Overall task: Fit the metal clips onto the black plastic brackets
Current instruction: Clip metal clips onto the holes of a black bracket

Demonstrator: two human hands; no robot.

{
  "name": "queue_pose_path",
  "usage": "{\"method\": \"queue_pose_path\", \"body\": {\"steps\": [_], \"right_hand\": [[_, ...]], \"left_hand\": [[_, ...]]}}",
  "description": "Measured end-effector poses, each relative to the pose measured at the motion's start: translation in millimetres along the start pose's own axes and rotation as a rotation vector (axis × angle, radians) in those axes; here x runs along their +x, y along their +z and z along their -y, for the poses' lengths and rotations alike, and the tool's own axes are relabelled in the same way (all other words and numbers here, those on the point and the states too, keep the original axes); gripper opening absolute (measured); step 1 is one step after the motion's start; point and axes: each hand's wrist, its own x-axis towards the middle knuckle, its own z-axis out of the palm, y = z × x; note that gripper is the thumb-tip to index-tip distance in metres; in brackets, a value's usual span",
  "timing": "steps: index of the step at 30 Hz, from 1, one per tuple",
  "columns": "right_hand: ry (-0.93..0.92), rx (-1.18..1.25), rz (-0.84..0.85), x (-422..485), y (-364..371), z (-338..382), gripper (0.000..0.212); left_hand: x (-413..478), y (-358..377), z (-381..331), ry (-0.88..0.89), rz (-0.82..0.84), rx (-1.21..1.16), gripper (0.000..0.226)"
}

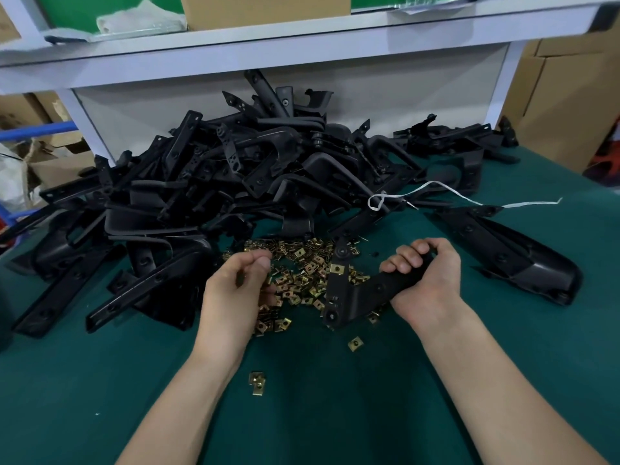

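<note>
My right hand point(424, 275) grips one arm of a black L-shaped plastic bracket point(352, 297), held just above the green table. One brass-coloured metal clip point(336, 269) sits on the bracket's upright arm. My left hand point(240, 280) hovers over the heap of loose metal clips point(302, 280), its fingers curled together; whether a clip is pinched in them is hidden. Behind the clips rises a big pile of black brackets point(235, 182).
Two stray clips point(257, 383) point(355, 344) lie nearer to me on the green mat point(318, 414). A longer black moulded part point(510, 253) lies at the right, with a white string point(469, 199) across it. A white shelf unit point(302, 45) and cardboard boxes point(570, 95) stand behind.
</note>
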Motion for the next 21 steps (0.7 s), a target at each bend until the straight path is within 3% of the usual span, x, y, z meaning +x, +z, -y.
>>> {"method": "queue_pose_path", "body": {"steps": [8, 13, 18, 21], "right_hand": [[-0.01, -0.006, 0.018, 2.5, -1.6, -0.5, 0.036], [-0.011, -0.007, 0.021, 2.7, -2.2, -0.8, 0.035], [-0.015, -0.007, 0.021, 2.7, -2.4, -0.9, 0.036], [-0.014, -0.009, 0.021, 2.8, -2.3, -1.0, 0.036]], "left_hand": [[-2.2, 4.7, 0.9, -0.174, 0.206, -0.306, 0.025], [-9.8, 9.0, -3.5, -0.04, 0.236, -0.15, 0.029], [-14.7, 12.4, -7.0, 0.082, 0.184, -0.03, 0.012], [-16.4, 13.0, -7.1, 0.081, 0.214, -0.033, 0.029]]}}
